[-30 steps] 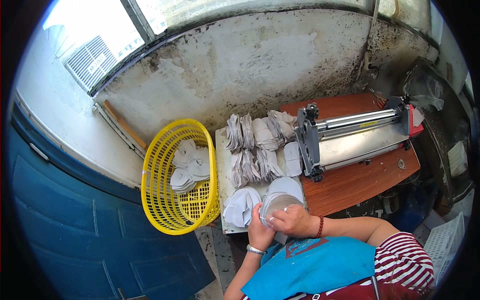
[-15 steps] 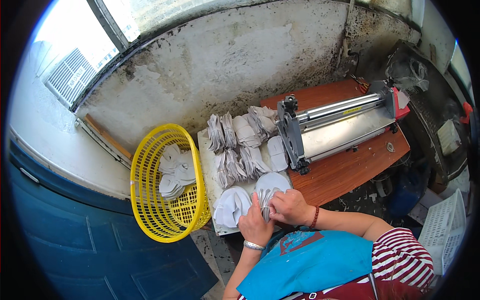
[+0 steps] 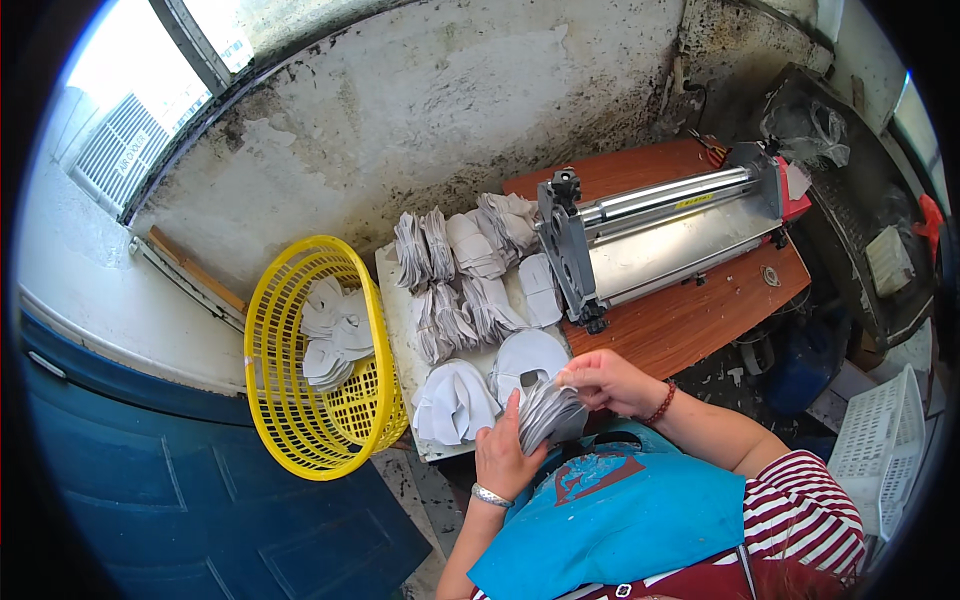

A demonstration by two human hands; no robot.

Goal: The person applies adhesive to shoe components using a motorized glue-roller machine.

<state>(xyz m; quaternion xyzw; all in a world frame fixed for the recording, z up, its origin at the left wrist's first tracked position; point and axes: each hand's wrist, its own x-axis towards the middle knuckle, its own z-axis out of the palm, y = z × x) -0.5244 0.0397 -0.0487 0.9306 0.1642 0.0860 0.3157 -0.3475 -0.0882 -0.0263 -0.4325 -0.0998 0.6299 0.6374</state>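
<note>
My left hand (image 3: 508,458) is closed around the lower left side of a fanned stack of thin whitish cut-out pieces (image 3: 553,413), held close to the blue apron. At the stack's upper right edge, my right hand (image 3: 618,384) has its thumb and fingertips pinched together. What lies in that pinch is too small to make out. Just beyond the hands, on the pale tabletop (image 3: 428,453), are two loose piles of similar pieces: one pile (image 3: 453,402) at the left, and a flatter pile (image 3: 530,356) partly behind the held stack.
Several bundles of whitish pieces (image 3: 475,250) stand farther back. At left, a yellow basket (image 3: 256,370) holds more cut pieces (image 3: 335,335). A metal roller machine (image 3: 680,230) sits on a reddish-brown board (image 3: 690,330) at right. A white plastic crate (image 3: 880,450) stands far right.
My right hand has drawn up and rightward, from around the stack to its upper edge. The stack has tilted and fanned open more in my left hand. The whole view has shifted slightly.
</note>
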